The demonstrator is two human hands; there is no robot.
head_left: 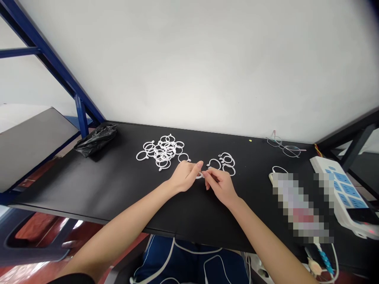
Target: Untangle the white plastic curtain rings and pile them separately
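My left hand [186, 175] and my right hand [219, 185] meet over the middle of the black table [118, 189]. Both pinch the same white plastic ring [200, 175], which shows only as a sliver between the fingertips. A large heap of white rings [161, 152] lies behind my left hand. A smaller group of white rings [224, 162] lies just behind my right hand.
A crumpled black plastic bag [96, 140] sits at the table's back left. A pair of glasses [284, 146] lies at the back right. A white power strip [343, 195] and cables occupy the right end. A blue metal frame [79, 114] rises on the left.
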